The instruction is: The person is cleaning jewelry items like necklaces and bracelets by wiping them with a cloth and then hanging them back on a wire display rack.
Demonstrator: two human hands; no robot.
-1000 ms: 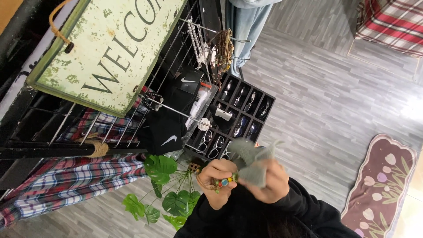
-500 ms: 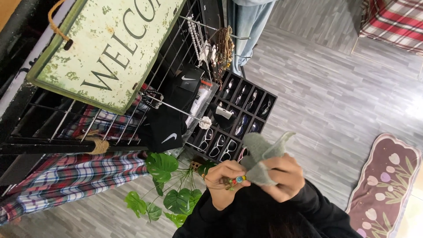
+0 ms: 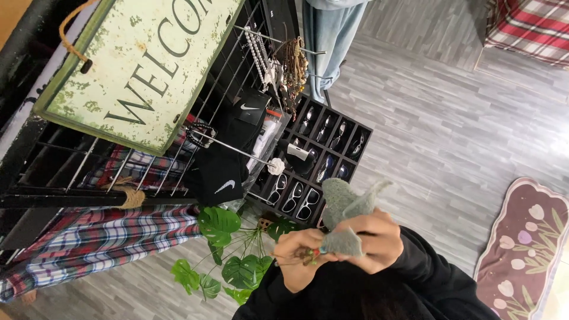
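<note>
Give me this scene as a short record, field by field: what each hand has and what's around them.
left hand: left hand pinches a small multicoloured beaded item, too small to identify
right hand: right hand grips a grey felt-like fabric piece, one end pointing up
hands: close together, touching at the fabric
behind: black compartmented tray of sunglasses by a black wire grid rack
nearby: green broad-leaved plant, plaid cloth, floral rug

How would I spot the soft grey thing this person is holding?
Start at the black tray of sunglasses on the grey floor. Just below it the two hands meet: the right hand grips a fuzzy grey fabric piece. It is the only pale, woolly thing there, with two flaps sticking up.
</note>
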